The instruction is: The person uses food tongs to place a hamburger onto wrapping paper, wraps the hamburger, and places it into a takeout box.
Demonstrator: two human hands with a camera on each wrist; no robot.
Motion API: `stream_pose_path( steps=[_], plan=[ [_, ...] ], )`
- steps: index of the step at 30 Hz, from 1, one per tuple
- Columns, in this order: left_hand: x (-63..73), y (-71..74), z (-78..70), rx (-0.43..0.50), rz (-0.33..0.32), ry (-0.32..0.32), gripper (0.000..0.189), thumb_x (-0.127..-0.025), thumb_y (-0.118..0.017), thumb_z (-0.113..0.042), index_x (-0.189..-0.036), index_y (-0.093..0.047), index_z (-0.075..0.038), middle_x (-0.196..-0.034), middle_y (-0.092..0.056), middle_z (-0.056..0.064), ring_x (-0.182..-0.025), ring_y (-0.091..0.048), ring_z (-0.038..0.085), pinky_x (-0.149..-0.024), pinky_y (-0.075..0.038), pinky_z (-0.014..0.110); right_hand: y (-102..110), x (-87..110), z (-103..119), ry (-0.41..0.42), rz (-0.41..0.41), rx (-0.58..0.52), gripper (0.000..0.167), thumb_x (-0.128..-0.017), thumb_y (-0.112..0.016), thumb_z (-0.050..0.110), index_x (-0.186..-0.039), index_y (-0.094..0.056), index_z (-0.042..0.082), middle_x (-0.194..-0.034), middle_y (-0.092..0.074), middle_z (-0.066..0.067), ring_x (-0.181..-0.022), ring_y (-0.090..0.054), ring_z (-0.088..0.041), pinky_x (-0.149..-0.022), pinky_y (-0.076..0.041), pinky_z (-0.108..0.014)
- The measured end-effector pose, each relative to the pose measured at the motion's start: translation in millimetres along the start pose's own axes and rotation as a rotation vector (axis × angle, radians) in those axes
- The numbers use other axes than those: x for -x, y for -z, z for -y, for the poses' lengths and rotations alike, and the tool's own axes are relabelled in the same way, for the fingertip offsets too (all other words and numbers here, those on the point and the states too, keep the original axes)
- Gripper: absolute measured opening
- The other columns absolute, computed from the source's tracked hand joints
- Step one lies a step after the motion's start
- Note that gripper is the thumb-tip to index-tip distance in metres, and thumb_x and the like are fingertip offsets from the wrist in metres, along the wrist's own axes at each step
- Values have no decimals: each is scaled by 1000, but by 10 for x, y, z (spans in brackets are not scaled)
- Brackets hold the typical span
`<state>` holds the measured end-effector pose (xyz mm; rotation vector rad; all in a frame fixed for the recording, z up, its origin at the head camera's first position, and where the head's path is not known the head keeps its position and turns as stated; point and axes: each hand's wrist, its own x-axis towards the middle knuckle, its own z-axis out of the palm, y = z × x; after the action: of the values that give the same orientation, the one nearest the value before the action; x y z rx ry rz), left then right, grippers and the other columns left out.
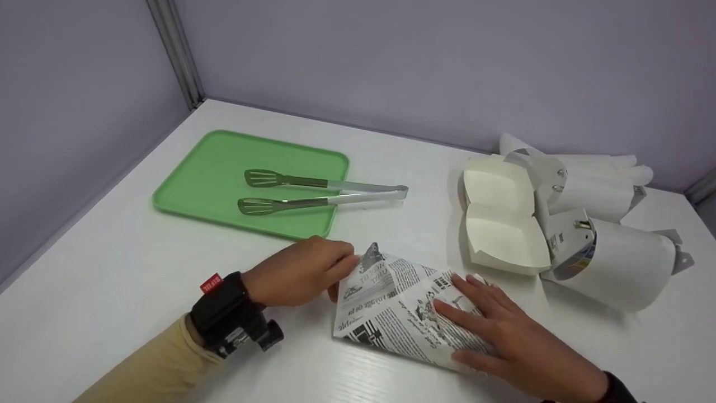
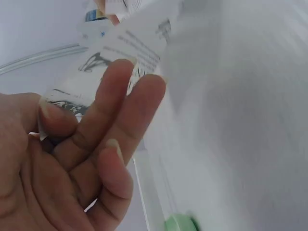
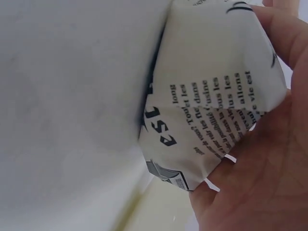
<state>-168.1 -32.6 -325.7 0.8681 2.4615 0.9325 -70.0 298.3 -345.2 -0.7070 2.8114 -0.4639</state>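
Note:
A newsprint-patterned wrapping paper (image 1: 386,313) lies folded into a packet on the table's near side. At its left corner my left hand (image 1: 305,271) pinches the paper edge between thumb and index finger; in the left wrist view the hand's other fingers (image 2: 139,108) extend loosely beside the printed sheet. My right hand (image 1: 517,341) rests on the packet's right part, fingers spread and mostly straight. The right wrist view shows the packet's folded end (image 3: 216,96) against the palm. Whatever the paper may enclose is hidden.
A green tray (image 1: 224,162) lies at the back left, with metal tongs (image 1: 363,193) lying across its right edge. At the right stands an opened white takeaway box (image 1: 503,240), beside two white rolled pieces (image 1: 632,268) with metal fittings. Walls border the table behind and left.

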Motion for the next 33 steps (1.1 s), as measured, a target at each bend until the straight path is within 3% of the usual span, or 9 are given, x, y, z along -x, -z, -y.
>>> stream_pose_path(
  steps=[4, 7, 12, 14, 19, 25, 33],
  plan=[
    [8, -29, -54, 86, 6, -38, 38, -110, -38, -32, -81, -54, -16, -76, -70, -12, -74, -67, 12, -68, -48, 31, -15, -46, 32, -8, 25, -35, 66, -94, -53, 65, -154, -34, 47, -171, -15, -3, -154, -18, -45, -113, -29, -72],
    [10, -57, -91, 135, 8, -60, 38, -111, -38, -32, -81, -54, -16, -76, -70, -13, -76, -67, 16, -69, -47, 30, -39, -67, 49, 22, -1, -6, 65, -95, -54, 62, -155, -33, 46, -171, -17, -3, -154, -20, -44, -114, -29, -70],
    [11, -106, -144, 247, 6, -125, 35, -111, -37, -31, -86, -56, -14, -83, -66, -8, -77, -64, 15, -70, -48, 26, -96, -84, 68, 99, -87, 58, 64, -96, -59, 54, -155, -36, 43, -170, -21, -4, -153, -26, -40, -125, -23, -46],
    [12, -129, -165, 291, -1, -160, 36, -111, -37, -30, -85, -54, -11, -81, -61, -6, -76, -61, 13, -69, -48, 25, -106, -99, 81, 114, -90, 65, 63, -97, -59, 53, -155, -38, 41, -170, -21, -4, -153, -27, -40, -125, -22, -46],
    [10, -203, -232, 367, -16, -210, 37, -111, -38, -30, -85, -52, -8, -77, -53, -4, -74, -58, 11, -67, -49, 23, -88, -146, 151, 64, -20, 23, 62, -97, -58, 54, -154, -36, 45, -171, -15, -3, -154, -21, -43, -115, -31, -67],
    [4, -286, -324, 402, -37, -246, 37, -111, -37, -29, -83, -48, -8, -72, -46, -4, -70, -52, 8, -65, -45, 21, -90, -204, 248, 46, 25, -11, 61, -97, -60, 51, -153, -35, 48, -171, -14, -4, -155, -19, -43, -114, -34, -67],
    [-42, -384, -450, 418, -18, -291, 39, -111, -36, -31, -81, -44, -8, -71, -40, -4, -69, -47, 7, -62, -41, 19, -161, -286, 310, 127, -11, 44, 48, -99, -58, 50, -144, -56, 32, -170, -19, 0, -157, -18, -33, -120, -23, -62]
  ],
)
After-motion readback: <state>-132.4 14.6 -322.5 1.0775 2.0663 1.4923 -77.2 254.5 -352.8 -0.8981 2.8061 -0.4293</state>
